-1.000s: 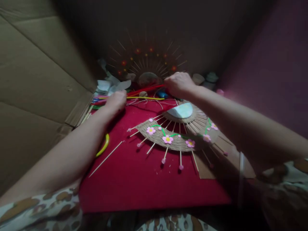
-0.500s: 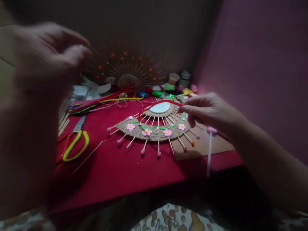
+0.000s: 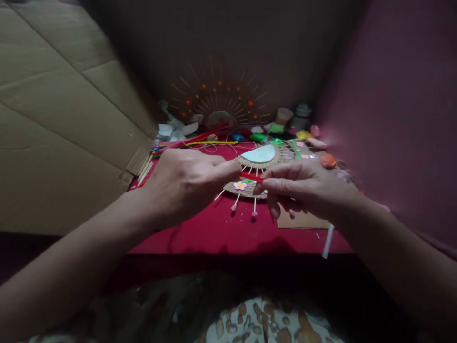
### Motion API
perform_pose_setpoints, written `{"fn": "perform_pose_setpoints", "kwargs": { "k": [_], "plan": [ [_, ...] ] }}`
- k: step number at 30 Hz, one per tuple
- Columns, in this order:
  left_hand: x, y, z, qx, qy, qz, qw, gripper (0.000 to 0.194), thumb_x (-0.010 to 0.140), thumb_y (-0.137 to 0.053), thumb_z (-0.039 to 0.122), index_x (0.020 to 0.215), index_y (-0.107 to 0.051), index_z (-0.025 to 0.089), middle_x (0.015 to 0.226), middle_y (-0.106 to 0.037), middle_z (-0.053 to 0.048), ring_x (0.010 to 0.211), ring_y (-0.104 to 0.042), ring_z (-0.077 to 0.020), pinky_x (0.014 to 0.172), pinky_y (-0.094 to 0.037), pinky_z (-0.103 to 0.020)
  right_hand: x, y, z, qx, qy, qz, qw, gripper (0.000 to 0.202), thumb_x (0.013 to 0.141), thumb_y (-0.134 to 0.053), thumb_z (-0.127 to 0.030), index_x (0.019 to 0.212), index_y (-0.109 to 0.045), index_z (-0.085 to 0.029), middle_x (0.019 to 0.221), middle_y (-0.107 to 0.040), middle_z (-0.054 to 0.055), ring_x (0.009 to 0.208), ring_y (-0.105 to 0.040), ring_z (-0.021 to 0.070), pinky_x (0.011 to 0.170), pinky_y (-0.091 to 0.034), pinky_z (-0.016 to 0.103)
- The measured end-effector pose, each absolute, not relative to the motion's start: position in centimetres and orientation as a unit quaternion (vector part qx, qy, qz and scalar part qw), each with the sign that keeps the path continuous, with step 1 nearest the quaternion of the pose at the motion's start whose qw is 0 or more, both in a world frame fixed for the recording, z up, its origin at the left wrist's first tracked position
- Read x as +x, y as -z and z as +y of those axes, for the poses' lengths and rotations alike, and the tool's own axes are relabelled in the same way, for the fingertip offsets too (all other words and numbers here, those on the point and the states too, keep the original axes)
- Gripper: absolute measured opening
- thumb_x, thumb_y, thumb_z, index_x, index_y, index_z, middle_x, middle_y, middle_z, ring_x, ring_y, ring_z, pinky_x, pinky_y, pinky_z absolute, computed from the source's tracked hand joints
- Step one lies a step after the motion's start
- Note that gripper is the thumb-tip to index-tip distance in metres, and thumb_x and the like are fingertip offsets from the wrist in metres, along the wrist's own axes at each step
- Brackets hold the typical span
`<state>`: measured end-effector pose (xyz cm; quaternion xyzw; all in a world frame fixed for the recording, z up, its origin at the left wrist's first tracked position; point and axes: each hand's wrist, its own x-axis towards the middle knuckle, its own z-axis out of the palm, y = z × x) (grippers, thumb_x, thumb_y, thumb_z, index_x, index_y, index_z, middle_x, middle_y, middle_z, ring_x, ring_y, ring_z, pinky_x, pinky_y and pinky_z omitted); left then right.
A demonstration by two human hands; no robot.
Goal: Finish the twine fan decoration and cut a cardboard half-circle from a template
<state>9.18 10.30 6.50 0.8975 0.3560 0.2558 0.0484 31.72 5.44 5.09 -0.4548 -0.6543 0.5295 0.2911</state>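
Between my two hands runs a short stretch of a fuzzy red pipe cleaner (image 3: pixel 252 176). My left hand (image 3: pixel 187 183) is closed, its thumb and forefinger pinching the left end. From the other side, my right hand (image 3: pixel 309 186) pinches the same pipe cleaner between thumb and fingers, with a bit of red showing below its fingers. Beneath and behind the hands lies a twine-woven fan (image 3: pixel 246 192) with stick ribs and pink clay flowers. A pale blue half-disc (image 3: pixel 259 154) sits at its centre. My hands hide much of the fan.
Several coloured pipe cleaners (image 3: pixel 200 142) lie at the back left beside a ball of twine (image 3: pixel 212 138). Clay packets (image 3: pixel 259 137) line the back. A second fan (image 3: pixel 219 114) leans on the wall. Cardboard (image 3: pixel 35 143) stands left; a translucent stick (image 3: pixel 327 242) lies at the table's front right.
My left hand has come down from the upper left to the red pipe cleaner and pinches it near my right hand. The view has swung left.
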Motion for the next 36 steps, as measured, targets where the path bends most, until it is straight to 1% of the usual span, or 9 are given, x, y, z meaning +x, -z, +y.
{"fn": "perform_pose_setpoints", "kwargs": {
  "k": [4, 9, 13, 17, 22, 25, 28, 32, 36],
  "plan": [
    [7.7, -5.5, 10.4, 0.956, -0.098, 0.265, -0.085, 0.037, 0.090, -0.030, 0.033, 0.084, -0.066, 0.023, 0.057, -0.054, -0.001, 0.050, -0.040, -0.0126, 0.052, -0.024, -0.027, 31.6, -3.6, 5.4, -0.462, -0.496, -0.704, 0.212, 0.027, 0.086, -0.050, -0.039, 0.086, -0.065, -0.016, 0.049, -0.054, -0.003, 0.043, -0.044, 0.0071, 0.044, -0.031, 0.020],
    [7.2, -2.2, 8.4, 0.962, 0.052, 0.246, 0.107, 0.029, 0.092, -0.036, 0.033, 0.078, -0.058, 0.021, 0.053, -0.047, 0.003, 0.045, -0.036, -0.0091, 0.047, -0.020, -0.025, 31.4, -2.8, 5.0, -0.475, -0.256, -0.835, 0.107, 0.018, 0.083, -0.049, -0.019, 0.072, -0.063, -0.017, 0.059, -0.055, -0.001, 0.055, -0.045, 0.0095, 0.053, -0.030, 0.023],
    [6.0, -0.8, 7.6, 0.940, 0.059, 0.243, 0.234, 0.031, 0.093, -0.037, 0.036, 0.072, -0.051, 0.019, 0.055, -0.045, 0.004, 0.046, -0.037, -0.0075, 0.047, -0.024, -0.021, 32.1, -3.0, 4.2, -0.435, -0.331, -0.837, 0.040, 0.018, 0.085, -0.047, -0.021, 0.074, -0.061, -0.018, 0.066, -0.060, 0.000, 0.058, -0.048, 0.0092, 0.055, -0.033, 0.022],
    [3.2, -1.7, 9.8, 0.933, 0.065, 0.282, 0.212, 0.033, 0.093, -0.035, 0.034, 0.075, -0.057, 0.019, 0.057, -0.049, 0.003, 0.049, -0.043, -0.0081, 0.051, -0.031, -0.020, 32.3, -2.5, 4.6, -0.463, -0.330, -0.820, 0.059, 0.019, 0.085, -0.047, -0.025, 0.073, -0.061, -0.018, 0.063, -0.056, -0.001, 0.057, -0.046, 0.0103, 0.055, -0.033, 0.023],
    [1.6, -2.7, 12.3, 0.909, -0.047, 0.405, -0.087, 0.032, 0.083, -0.050, 0.027, 0.112, -0.061, 0.018, 0.110, -0.062, -0.013, 0.100, -0.054, -0.0281, 0.085, -0.039, -0.040, 30.2, -2.2, 6.8, -0.525, -0.338, -0.767, 0.150, 0.026, 0.085, -0.047, -0.035, 0.074, -0.064, -0.017, 0.067, -0.059, 0.001, 0.062, -0.050, 0.0127, 0.059, -0.035, 0.025],
    [3.9, -2.4, 11.4, 0.925, -0.147, 0.348, -0.031, 0.051, 0.081, -0.054, 0.030, 0.129, -0.045, 0.016, 0.131, -0.048, -0.015, 0.121, -0.043, -0.0277, 0.097, -0.036, -0.040, 28.1, -2.5, 8.4, -0.520, -0.357, -0.756, 0.173, 0.023, 0.084, -0.049, -0.031, 0.076, -0.066, -0.017, 0.065, -0.058, 0.001, 0.058, -0.047, 0.0113, 0.056, -0.034, 0.024],
    [6.6, -1.4, 10.1, 0.908, -0.225, 0.331, 0.123, 0.034, 0.086, -0.049, 0.028, 0.119, -0.052, 0.020, 0.114, -0.061, -0.008, 0.103, -0.057, -0.0168, 0.087, -0.044, -0.027, 26.4, -2.6, 9.8, -0.457, -0.410, -0.758, 0.219, 0.017, 0.082, -0.052, -0.025, 0.074, -0.065, -0.017, 0.063, -0.057, -0.001, 0.056, -0.046, 0.0092, 0.054, -0.033, 0.023],
    [6.9, -0.7, 9.6, 0.855, -0.316, 0.394, 0.115, 0.017, 0.086, -0.050, 0.028, 0.085, -0.063, 0.018, 0.080, -0.066, -0.003, 0.073, -0.059, -0.0120, 0.069, -0.044, -0.021, 25.5, -2.3, 11.0, -0.420, -0.499, -0.721, 0.234, 0.019, 0.082, -0.054, -0.027, 0.067, -0.058, -0.016, 0.048, -0.045, -0.006, 0.041, -0.033, 0.0055, 0.043, -0.026, 0.021],
    [5.0, -1.1, 10.2, 0.854, -0.279, 0.418, 0.134, 0.018, 0.084, -0.052, 0.029, 0.090, -0.066, 0.020, 0.080, -0.068, -0.001, 0.071, -0.060, -0.0111, 0.067, -0.043, -0.020, 24.7, -2.4, 11.3, -0.418, -0.496, -0.728, 0.222, 0.016, 0.083, -0.053, -0.024, 0.070, -0.057, -0.015, 0.047, -0.047, -0.006, 0.041, -0.037, 0.0056, 0.041, -0.027, 0.020]
  ]
}}
